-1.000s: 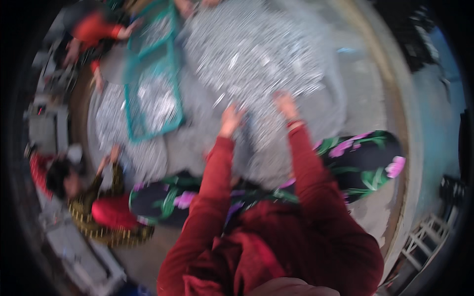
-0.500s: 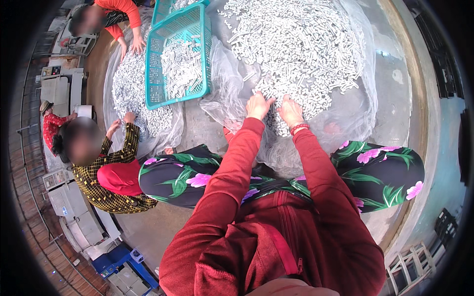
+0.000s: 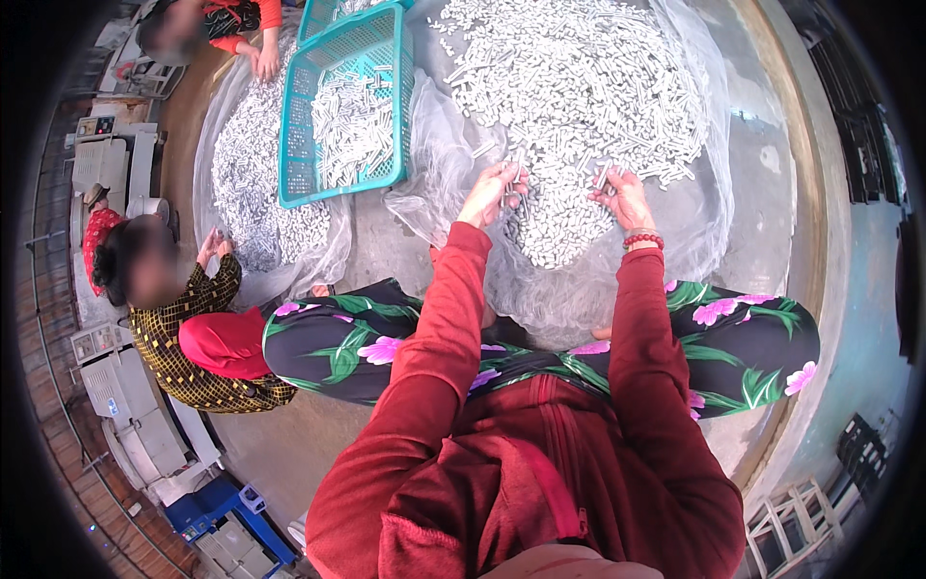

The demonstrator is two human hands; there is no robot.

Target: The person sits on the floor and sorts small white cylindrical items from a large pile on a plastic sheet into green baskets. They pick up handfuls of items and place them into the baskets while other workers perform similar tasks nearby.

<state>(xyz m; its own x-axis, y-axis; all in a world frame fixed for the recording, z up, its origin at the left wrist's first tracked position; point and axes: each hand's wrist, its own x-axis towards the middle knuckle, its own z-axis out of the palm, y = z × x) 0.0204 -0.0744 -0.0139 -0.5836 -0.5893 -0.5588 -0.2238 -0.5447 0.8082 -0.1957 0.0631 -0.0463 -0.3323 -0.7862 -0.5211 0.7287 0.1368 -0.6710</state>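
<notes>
A broad heap of small whitish-silver cylindrical pieces spreads over a clear plastic sheet in front of me. At the heap's near left edge, my left hand is closed, with a few of the cylindrical pieces poking up between thumb and fingers. My right hand, a red bead bracelet at its wrist, pinches a few similar pieces at the near right edge. A tongue of loose pieces lies between the two hands, nearer to me.
Left of the heap stands a teal plastic basket partly filled with longer pieces. Beyond it lies a second heap, where one person in orange and another in a yellow-black checked top work. Machines line the left side.
My hands have drawn apart and lifted from the heap, the right moving rightward, and pieces now show in both. The person in orange has brought both hands together.
</notes>
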